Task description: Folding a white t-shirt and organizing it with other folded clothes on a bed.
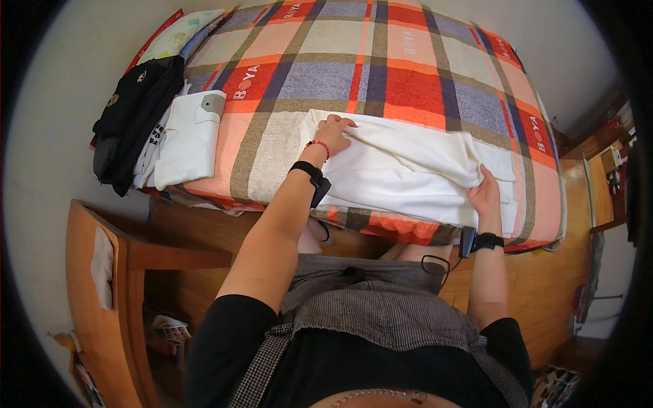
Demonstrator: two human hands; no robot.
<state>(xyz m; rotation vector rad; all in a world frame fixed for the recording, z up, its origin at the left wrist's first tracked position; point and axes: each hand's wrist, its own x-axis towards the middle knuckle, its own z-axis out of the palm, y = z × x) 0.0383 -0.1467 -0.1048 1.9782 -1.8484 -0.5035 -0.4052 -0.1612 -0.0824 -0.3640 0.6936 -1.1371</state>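
A white garment (387, 178) lies lengthwise along the near side of the bed, with one long part folded over the rest. My left hand (334, 135) rests on its left end, fingers bent on the upper edge of the cloth. At the other end, my right hand (482, 191) is at the cuff-like edge of the folded-over part, palm turned up. The thumb and fingers there appear to pinch the edge, though some fingertips are hidden by the fabric. Beneath the garment spreads a plaid bedcover (326, 81) in red, orange, beige and blue-grey.
Left of the garment lie a folded white top (194, 137) and a pile of dark clothes (137, 112). A patterned pillow (178, 35) is behind them. A wooden cabinet (97, 285) with a grey cloth (102, 268) on it stands at lower left. Wooden floor (530, 296) shows at right.
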